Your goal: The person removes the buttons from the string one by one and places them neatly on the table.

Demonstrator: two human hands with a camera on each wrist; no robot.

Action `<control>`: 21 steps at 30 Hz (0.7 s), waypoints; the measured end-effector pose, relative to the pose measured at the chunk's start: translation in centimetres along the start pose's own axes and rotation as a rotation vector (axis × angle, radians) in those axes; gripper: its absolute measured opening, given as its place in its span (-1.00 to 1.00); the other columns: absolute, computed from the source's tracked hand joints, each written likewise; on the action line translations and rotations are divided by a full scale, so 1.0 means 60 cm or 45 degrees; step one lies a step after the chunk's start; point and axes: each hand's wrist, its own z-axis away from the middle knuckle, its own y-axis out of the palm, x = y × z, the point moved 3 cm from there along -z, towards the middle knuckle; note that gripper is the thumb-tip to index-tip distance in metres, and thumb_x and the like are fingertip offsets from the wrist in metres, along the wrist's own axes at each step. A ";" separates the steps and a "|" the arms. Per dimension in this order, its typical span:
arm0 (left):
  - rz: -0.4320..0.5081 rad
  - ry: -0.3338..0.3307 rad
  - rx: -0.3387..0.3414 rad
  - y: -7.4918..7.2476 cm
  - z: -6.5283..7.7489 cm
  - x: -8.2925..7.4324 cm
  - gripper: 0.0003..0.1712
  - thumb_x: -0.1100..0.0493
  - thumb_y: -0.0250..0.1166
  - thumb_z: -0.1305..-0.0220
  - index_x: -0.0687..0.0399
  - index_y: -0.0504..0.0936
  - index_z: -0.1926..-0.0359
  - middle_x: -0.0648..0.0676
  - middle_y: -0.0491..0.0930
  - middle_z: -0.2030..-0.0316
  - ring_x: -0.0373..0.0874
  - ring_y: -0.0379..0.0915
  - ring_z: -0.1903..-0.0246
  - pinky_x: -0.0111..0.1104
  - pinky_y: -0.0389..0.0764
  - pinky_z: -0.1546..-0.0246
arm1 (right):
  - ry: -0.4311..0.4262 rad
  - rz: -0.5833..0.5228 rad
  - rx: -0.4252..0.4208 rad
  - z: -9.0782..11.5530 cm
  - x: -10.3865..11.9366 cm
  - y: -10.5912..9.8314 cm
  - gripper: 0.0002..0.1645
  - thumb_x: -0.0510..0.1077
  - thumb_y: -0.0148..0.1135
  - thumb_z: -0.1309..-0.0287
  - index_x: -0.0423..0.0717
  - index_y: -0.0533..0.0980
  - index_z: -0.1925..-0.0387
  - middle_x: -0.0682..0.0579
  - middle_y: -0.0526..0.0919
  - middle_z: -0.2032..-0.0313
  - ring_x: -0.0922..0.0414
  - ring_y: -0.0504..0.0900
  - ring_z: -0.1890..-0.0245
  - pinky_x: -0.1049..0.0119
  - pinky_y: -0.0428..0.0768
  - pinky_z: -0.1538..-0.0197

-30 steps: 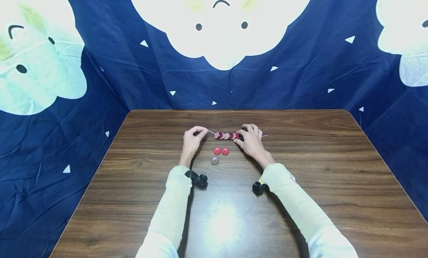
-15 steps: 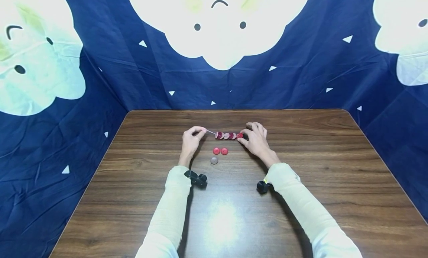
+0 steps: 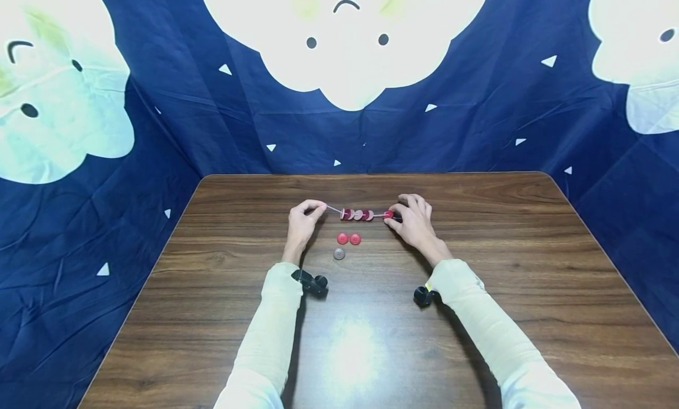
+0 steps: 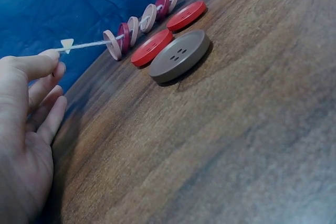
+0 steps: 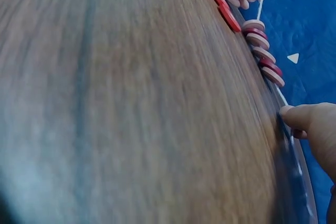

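My left hand (image 3: 302, 227) pinches one end of a white string (image 4: 86, 45) between thumb and fingertip. Several pink and dark red buttons (image 3: 358, 214) are threaded on it, standing on edge in a loose row. At the right, my right hand (image 3: 416, 225) pinches a red button (image 3: 388, 214) on the string, apart from that row. The right wrist view hides this button behind the thumb (image 5: 299, 113). Two loose red buttons lie flat below the row, a left one (image 3: 342, 238) and a right one (image 3: 355, 239). Nearer to me is a grey-brown four-hole button (image 4: 181, 56).
Everything lies on a brown wood-grain table (image 3: 223, 315). Behind its far edge hangs a dark blue cloth (image 3: 239, 132) with white clouds and triangles. A black camera sits on each wrist, the left one (image 3: 313, 283) and the right one (image 3: 423, 296).
My right hand has moved to the right with the red button, widening a gap along the string from the other threaded buttons. The left hand keeps its pinch in place.
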 end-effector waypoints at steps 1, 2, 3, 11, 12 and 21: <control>0.003 -0.001 0.003 0.000 -0.001 0.000 -0.83 0.32 0.32 -0.19 0.39 0.68 0.24 0.35 0.66 0.22 0.11 0.54 0.16 -0.40 0.48 0.13 | 0.000 -0.003 -0.008 0.001 -0.002 -0.001 -0.66 0.07 0.33 -0.12 -0.05 0.62 0.16 -0.16 0.37 -0.22 -0.16 0.13 -0.30 -0.16 0.05 -0.24; 0.000 -0.003 0.005 -0.001 -0.001 -0.001 -0.83 0.31 0.32 -0.19 0.39 0.68 0.24 0.35 0.66 0.22 0.11 0.54 0.17 -0.45 0.47 0.16 | 0.001 -0.002 -0.012 0.002 -0.003 -0.002 -0.67 0.06 0.33 -0.12 -0.05 0.62 0.16 -0.16 0.37 -0.22 -0.16 0.13 -0.29 -0.16 0.05 -0.24; -0.001 -0.007 0.007 -0.001 -0.001 -0.002 -0.82 0.31 0.32 -0.19 0.39 0.68 0.24 0.35 0.67 0.22 0.10 0.54 0.17 -0.50 0.45 0.19 | 0.000 -0.007 -0.017 0.003 -0.005 -0.003 -0.67 0.05 0.33 -0.11 -0.06 0.62 0.17 -0.16 0.37 -0.22 -0.16 0.13 -0.29 -0.17 0.05 -0.24; -0.012 -0.018 -0.006 0.000 0.001 -0.004 -0.82 0.30 0.32 -0.19 0.38 0.68 0.23 0.33 0.67 0.22 0.02 0.54 0.18 -0.47 0.46 0.16 | 0.017 -0.010 -0.009 0.009 -0.017 -0.013 -0.64 0.06 0.31 -0.13 -0.09 0.61 0.14 -0.16 0.37 -0.22 -0.16 0.13 -0.30 -0.17 0.03 -0.26; -0.010 -0.018 -0.003 -0.001 0.001 -0.004 -0.82 0.31 0.32 -0.19 0.38 0.68 0.23 0.33 0.67 0.22 0.03 0.54 0.17 -0.47 0.46 0.16 | 0.020 -0.012 -0.009 0.009 -0.018 -0.015 -0.63 0.06 0.32 -0.13 -0.09 0.61 0.13 -0.16 0.37 -0.22 -0.16 0.13 -0.29 -0.17 0.04 -0.25; 0.004 -0.009 0.000 -0.001 0.003 -0.004 -0.82 0.31 0.32 -0.19 0.39 0.67 0.23 0.32 0.68 0.22 0.03 0.55 0.19 -0.54 0.46 0.21 | 0.044 -0.021 -0.061 0.013 -0.035 -0.026 -0.62 0.02 0.34 -0.10 -0.15 0.60 0.14 -0.19 0.38 -0.21 -0.18 0.15 -0.28 -0.19 0.04 -0.24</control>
